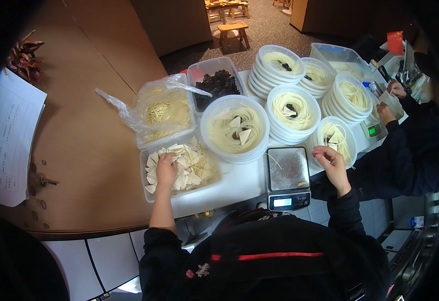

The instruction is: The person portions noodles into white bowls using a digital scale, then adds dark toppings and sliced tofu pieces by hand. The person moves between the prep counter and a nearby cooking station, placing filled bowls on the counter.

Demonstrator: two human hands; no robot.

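My left hand [166, 171] reaches into a clear plastic tub [143, 186] of thin white triangular slices [187, 169]. Its fingertips are among the slices, so what they grasp is hidden. My right hand [331, 165] hovers just right of a digital scale [288, 169], fingers curved and apart, with nothing visible in them. Close behind it is a round plastic bowl [351, 150] of pale noodles topped with white triangles and dark pieces. Between the hands, beyond the scale, a larger stack of bowls [208, 137] has noodles, two triangles and dark pieces in the top one.
Left of the stacks stand a tub of black fungus [219, 84] and a plastic-bagged tub of yellowish strips [159, 113]. More stacked noodle bowls [294, 107] fill the table's far side. At right, a co-worker's hands [386, 113] work near another scale [373, 129].
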